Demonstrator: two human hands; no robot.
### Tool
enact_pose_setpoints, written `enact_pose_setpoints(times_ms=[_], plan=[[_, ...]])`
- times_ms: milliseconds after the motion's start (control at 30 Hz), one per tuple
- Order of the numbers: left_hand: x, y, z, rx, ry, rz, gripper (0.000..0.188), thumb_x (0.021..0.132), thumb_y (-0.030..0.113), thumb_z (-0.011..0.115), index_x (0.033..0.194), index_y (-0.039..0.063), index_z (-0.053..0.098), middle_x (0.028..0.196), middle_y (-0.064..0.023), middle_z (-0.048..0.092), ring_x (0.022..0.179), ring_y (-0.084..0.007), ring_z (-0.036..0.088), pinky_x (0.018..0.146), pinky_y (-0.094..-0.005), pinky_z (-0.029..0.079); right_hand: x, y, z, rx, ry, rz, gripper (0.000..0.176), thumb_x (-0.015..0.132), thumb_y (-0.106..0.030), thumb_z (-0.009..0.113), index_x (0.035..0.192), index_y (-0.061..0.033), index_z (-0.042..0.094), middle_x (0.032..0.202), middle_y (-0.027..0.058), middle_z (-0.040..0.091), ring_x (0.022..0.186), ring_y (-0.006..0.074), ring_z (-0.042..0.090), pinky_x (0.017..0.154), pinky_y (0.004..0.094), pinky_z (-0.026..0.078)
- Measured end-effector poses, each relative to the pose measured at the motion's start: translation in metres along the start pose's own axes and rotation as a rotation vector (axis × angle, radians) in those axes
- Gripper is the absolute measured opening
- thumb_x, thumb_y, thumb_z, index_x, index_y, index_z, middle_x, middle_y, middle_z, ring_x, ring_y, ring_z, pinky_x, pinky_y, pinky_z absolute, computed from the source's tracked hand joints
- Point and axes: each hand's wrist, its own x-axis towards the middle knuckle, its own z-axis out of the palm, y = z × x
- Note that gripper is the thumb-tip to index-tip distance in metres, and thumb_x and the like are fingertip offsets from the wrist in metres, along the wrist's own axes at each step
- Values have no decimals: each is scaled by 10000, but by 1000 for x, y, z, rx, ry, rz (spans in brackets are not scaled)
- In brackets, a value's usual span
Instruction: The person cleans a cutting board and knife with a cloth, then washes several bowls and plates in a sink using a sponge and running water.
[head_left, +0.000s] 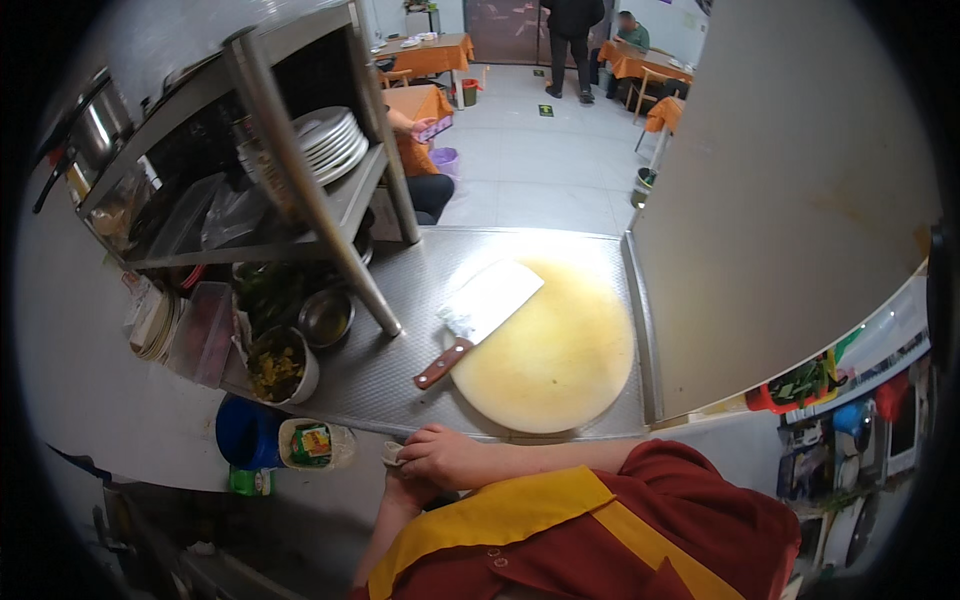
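Observation:
My right hand (444, 459) lies over my left hand (411, 486) at the front edge of the metal counter. Its fingers are curled around a small pale cloth (391, 454), of which only a bit shows. Most of my left hand is covered, so its fingers cannot be made out. Just beyond my hands a round, yellowish cutting board (555, 360) rests on the counter (360, 382). A cleaver (495, 296) lies across the board's left side. Its wooden handle (442, 364) points towards me and overhangs the rim.
A metal shelf (360, 187) with stacked white plates (334, 146) rises on the left. Below it stand a tub of chopped yellow-green food (277, 367), a steel bowl (326, 316) and a blue bucket (244, 435). A tall panel (780, 187) borders the right. People are in the dining area beyond.

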Motion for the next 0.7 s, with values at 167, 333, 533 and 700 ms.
enact_pose_setpoints(times_ms=[167, 333, 533, 700], plan=[[-81, 58, -18, -94, -186, 178, 340, 973, 378, 432, 1216, 168, 543, 1141, -48, 602, 995, -188, 617, 809, -361, 530, 92, -16, 49, 38, 19, -146, 299, 759, -173, 629, 1048, -137, 692, 1168, 51, 619, 1076, 224, 552, 947, 389, 382], [-211, 184, -38, 72, 257, 643, 318, 985, 369, 410, 1088, 127, 589, 1014, -44, 627, 838, -177, 610, 684, -306, 521, 199, -33, 95, 718, 113, 203, 396, 760, 37, 492, 1094, -57, 682, 1235, 153, 597, 1078, 315, 576, 942, 380, 461], [-376, 427, -37, 436, 160, 1102, 234, 1002, 263, 431, 989, 77, 573, 872, -42, 571, 753, -168, 548, 629, -274, 487, 261, -38, 113, 892, -42, 376, 387, 794, 23, 490, 1150, -5, 641, 1205, 155, 616, 1144, 264, 572, 987, 355, 444], [-383, 566, -126, 1354, 1257, 983, 541, 1002, 326, 452, 1476, 149, 258, 1267, -198, 529, 1074, -357, 568, 870, -465, 492, 254, -38, 98, 730, 31, 335, 446, 787, 10, 475, 1199, -46, 635, 1215, 136, 630, 1106, 235, 605, 970, 336, 465]])
